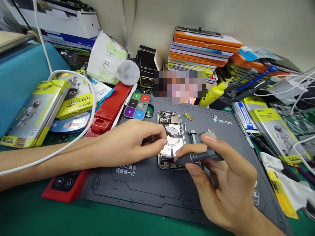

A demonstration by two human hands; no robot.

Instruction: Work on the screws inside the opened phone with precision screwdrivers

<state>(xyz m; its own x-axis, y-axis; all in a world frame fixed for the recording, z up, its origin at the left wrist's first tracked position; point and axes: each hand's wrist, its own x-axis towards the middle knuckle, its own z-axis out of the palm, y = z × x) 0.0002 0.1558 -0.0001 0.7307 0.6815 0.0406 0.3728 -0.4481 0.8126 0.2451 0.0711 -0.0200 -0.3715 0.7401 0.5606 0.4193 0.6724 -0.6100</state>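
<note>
An opened smartphone (176,150) lies on the grey work mat (137,193), its battery, coil and boards bare. My right hand (221,180) grips a dark screwdriver (197,158), held low and slanting, with its tip at the phone's lower end. Over the phone's left edge, my left hand (137,141) has thumb and forefinger pinched together; whatever may be between them is hidden. Another screwdriver (193,134) is just right of the phone, partly covered by my right hand. A small gold-coloured part (188,116) and a tiny metal strip (185,127) rest nearby on the mat.
A colour-marked screw tray (136,105) sits at the mat's upper left, beside a red device (110,108). Yellow battery boxes (34,114) flank the left side. Orange cases (201,49) are stacked behind. A white cable (93,98) loops over my left forearm. Upright tools (256,82) stand at right.
</note>
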